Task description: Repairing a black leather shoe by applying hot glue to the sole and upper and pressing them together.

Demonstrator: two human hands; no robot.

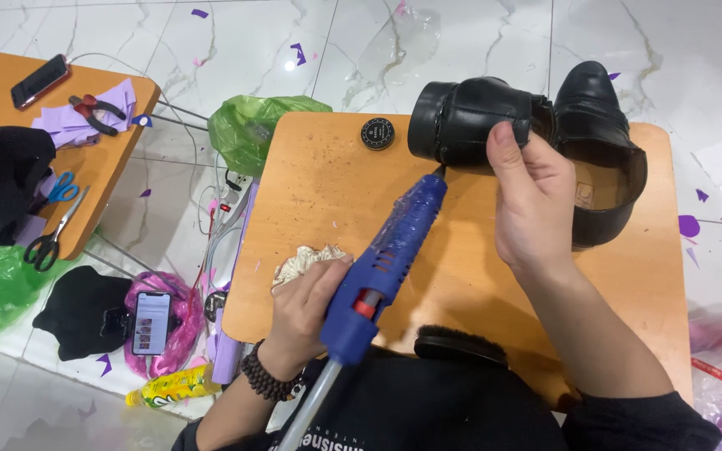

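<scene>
Left hand (311, 305) clenches blue glue gun (386, 250), nozzle at black shoe (470, 121); right hand (532, 200) pinches shoe. Gluing step; next needs steady trigger squeeze.

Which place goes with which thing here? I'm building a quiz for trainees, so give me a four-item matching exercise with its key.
Things:
1. blue glue gun
2. black shoe
3. round black tin
4. scissors

Places:
A. on the side table at far left
B. in the left hand
C. on the table beside the shoe
D. held by the right hand

Pairs: 1-B, 2-D, 3-C, 4-A
</scene>
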